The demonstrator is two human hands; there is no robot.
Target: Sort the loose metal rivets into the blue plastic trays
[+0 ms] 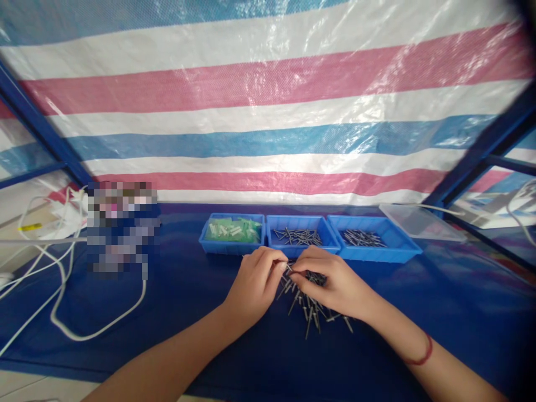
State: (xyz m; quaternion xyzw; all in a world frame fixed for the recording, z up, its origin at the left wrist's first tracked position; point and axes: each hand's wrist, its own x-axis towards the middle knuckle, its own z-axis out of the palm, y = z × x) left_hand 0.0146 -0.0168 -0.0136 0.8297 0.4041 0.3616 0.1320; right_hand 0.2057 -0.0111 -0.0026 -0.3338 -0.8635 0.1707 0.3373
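A loose pile of metal blind rivets [309, 312], thin pins with thicker sleeves, lies on the blue table under my hands. My left hand [259, 285] is closed in a pinch at the pile's left edge, with a small silver rivet [288, 268] at its fingertips. Facing it, my right hand [335, 279] curves over the pile, thumb and index finger drawn together close to the same rivet. Whatever sits between the right fingertips is too small to make out. Part of the pile is hidden beneath the right hand.
Behind my hands stand three blue bins: the left bin [230, 247] holds a green bag with white cylindrical pieces, the middle bin [305, 219] and right bin [393, 245] metal rivets. A clear lid [422, 222] lies behind. White cables [100, 335] and a blurred patch [121, 234] are left.
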